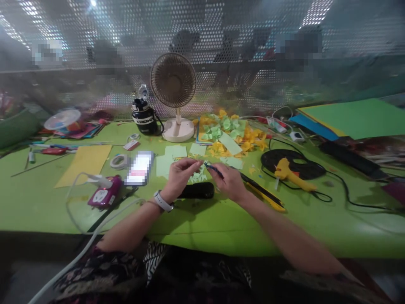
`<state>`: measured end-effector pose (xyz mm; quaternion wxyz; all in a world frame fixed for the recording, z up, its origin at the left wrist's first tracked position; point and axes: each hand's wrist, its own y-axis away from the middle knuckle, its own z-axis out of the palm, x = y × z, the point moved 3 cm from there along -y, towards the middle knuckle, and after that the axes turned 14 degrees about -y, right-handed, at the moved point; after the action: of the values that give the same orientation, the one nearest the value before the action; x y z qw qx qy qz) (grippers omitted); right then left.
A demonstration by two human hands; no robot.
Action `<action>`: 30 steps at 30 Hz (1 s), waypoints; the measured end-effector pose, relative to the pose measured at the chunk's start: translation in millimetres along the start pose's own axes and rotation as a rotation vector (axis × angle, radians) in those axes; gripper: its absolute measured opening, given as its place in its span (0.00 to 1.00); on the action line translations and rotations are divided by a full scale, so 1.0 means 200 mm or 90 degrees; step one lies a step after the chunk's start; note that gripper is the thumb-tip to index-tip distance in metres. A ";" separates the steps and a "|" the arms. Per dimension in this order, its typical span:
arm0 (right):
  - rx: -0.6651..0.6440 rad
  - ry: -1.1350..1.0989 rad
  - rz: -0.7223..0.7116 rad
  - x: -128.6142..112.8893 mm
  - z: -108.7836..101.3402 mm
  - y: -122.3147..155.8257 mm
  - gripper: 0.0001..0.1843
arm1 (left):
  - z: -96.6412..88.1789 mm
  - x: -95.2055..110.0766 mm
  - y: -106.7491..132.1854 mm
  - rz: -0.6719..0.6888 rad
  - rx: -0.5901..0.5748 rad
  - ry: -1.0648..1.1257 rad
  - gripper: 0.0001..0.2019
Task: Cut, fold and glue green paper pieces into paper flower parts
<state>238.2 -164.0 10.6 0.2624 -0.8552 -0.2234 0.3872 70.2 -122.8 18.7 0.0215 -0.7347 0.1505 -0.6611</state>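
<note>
Gripping hand: the right hand is closed round a thin blue tool, its tip pointing toward the other hand.
Blue tool: held just above the counter, in front of the person; its exact kind is too small to tell.
Left hand: the left hand has thumb and fingers drawn together near the tool's tip; whether it pinches anything cannot be told. A white watch is on the wrist.
Scraps: pale green paper bits lie beneath the hands.
Black case: a long black case lies on the near side of the scraps.
Cutter: a yellow and black cutter slants away just beside the right hand.
Green pieces: flat pale green paper pieces lie beyond the hands.
Flowers: green paper flowers sit heaped behind these, with yellow paper flowers around them.
Left side: a blurred phone, a roll of tape, a yellow sheet and a purple box with a plug in it.
Right side: a yellow glue gun rests partly on a black mat.
Back: a fan stands beside a black bottle, its lid up.
Far right: large coloured sheets lie stacked.
</note>
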 end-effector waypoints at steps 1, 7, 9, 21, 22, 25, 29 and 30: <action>-0.005 -0.008 0.003 0.00 0.00 0.00 0.20 | 0.00 0.00 0.00 0.000 0.002 -0.003 0.14; -0.016 -0.026 -0.003 0.00 -0.01 -0.01 0.19 | 0.00 -0.01 -0.01 0.015 0.001 -0.016 0.14; -0.015 -0.027 -0.014 0.00 -0.02 -0.01 0.18 | 0.00 -0.01 -0.01 0.023 -0.001 -0.015 0.14; -0.047 -0.089 0.001 0.00 0.00 -0.01 0.21 | 0.00 0.02 -0.01 0.042 -0.016 0.030 0.14; -0.056 -0.101 0.014 0.00 0.00 -0.01 0.21 | 0.00 0.02 -0.01 0.045 -0.022 0.029 0.14; -0.084 -0.136 0.064 0.00 0.01 -0.01 0.23 | 0.01 0.02 -0.01 0.056 -0.038 0.039 0.13; -0.105 -0.156 0.103 0.00 0.00 -0.01 0.25 | 0.01 0.02 -0.01 0.064 -0.054 0.066 0.12; -0.107 -0.156 0.105 0.00 0.00 -0.01 0.26 | 0.01 0.02 -0.01 0.068 -0.057 0.072 0.12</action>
<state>237.6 -162.8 11.4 0.1282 -0.8358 -0.2144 0.4889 72.3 -122.7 21.9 0.0158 -0.6876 0.2198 -0.6919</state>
